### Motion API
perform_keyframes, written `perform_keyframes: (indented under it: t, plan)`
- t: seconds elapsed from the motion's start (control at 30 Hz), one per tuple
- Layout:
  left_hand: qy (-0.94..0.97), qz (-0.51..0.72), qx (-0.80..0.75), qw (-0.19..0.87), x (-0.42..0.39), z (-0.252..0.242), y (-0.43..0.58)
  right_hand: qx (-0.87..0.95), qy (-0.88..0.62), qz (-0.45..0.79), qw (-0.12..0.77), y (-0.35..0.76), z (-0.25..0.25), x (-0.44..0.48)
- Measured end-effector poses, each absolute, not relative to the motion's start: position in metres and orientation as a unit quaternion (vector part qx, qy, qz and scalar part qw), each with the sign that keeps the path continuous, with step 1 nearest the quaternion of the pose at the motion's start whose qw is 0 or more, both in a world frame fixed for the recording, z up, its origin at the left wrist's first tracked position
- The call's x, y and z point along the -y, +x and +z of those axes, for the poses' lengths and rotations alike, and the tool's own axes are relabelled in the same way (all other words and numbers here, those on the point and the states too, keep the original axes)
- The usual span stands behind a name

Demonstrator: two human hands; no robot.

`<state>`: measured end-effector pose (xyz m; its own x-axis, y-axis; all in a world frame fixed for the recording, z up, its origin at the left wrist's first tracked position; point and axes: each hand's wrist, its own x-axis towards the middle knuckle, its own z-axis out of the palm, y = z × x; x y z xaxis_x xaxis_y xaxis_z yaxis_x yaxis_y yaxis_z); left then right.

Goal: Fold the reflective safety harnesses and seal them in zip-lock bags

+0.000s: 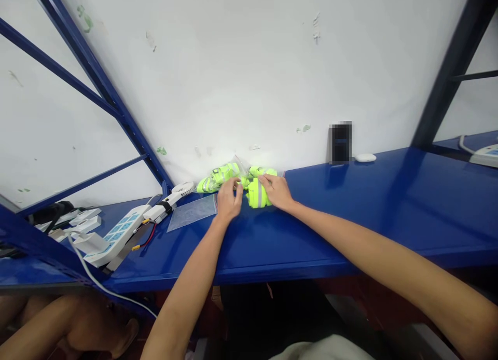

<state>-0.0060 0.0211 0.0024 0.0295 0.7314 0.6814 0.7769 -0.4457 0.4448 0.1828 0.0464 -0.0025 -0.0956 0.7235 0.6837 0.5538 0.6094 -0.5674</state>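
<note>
A folded neon-yellow garment with a grey reflective stripe [257, 194] lies on the blue shelf [350, 215] near the wall. My right hand [277, 190] rests on its right side, fingers curled over it. My left hand [229, 198] is at its left edge, fingers bent and touching it. Behind them lie more neon-yellow pieces in clear bags [218, 177]. A flat clear plastic bag [192, 212] lies just left of my left hand.
At the left are a white power strip [116, 234] with cables, a small white handheld fan [177, 192] and white adapters [83, 222]. A dark blurred object [340, 142] and a white puck [365, 157] stand by the wall. Blue rack struts [97, 74] rise on the left.
</note>
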Motion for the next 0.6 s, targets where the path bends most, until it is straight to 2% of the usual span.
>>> perform_keyframes:
  t: [0.07,0.13,0.2,0.27,0.47,0.6]
  plan:
    - [-0.656,-0.375,0.647,0.100,-0.026,0.009,-0.039,0.729,-0.464,0.082,0.497,0.195,-0.001,-0.054]
    - [-0.564,-0.286,0.766,0.118,-0.028,0.011,-0.068,0.727,-0.486,0.082,0.478,0.205,0.000,-0.060]
    - [-0.571,-0.163,0.803,0.042,-0.027,0.008,-0.087,0.743,-0.492,0.082,0.446,0.212,0.000,-0.064]
    - [-0.615,-0.102,0.782,-0.006,-0.025,0.003,-0.091,0.763,-0.492,0.080,0.412,0.214,-0.001,-0.064]
    - [-0.731,-0.110,0.673,-0.027,-0.021,-0.001,-0.054,0.779,-0.470,0.078,0.408,0.201,-0.007,-0.058]
    - [-0.816,-0.150,0.553,-0.077,-0.015,0.000,-0.029,0.756,-0.466,0.154,0.432,0.194,-0.012,-0.057]
